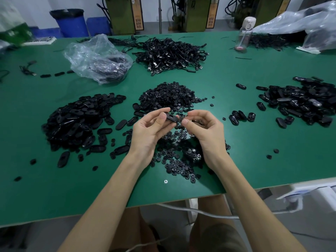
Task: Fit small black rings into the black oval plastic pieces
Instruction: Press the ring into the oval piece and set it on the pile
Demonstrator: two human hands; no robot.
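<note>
Nearest me, on the green worktop (pixel 54 188), there's a loose scatter of rings (pixel 178 160) right under the person's wrists. Above that, the left hand (pixel 151 128) has its fingers curled, w/ thumb on top, pinching the oval piece (pixel 171 117) by its left end and holding it off the surface. The right hand (pixel 205 131) has thumb & forefinger nipped together at the piece's right end on what looks to be a small ring (pixel 180 119), tho it's too tiny to be sure. The parts look like hard moulded plastic: v. light, stiff, smooth, prob. a bit slippery and easy to flick away, not fragile. I'd grip the oval by its edges near one end, leaving the recess clear, and hold the ring by its rim w/ fingertips only. Further back is the main ring heap (pixel 167 95), w/ an oval pile (pixel 78 120) to the left and another pile (pixel 305 104) to the right. Beyond are a cable heap (pixel 172 53), a plastic bag (pixel 98 59) and a bottle (pixel 244 33).
</note>
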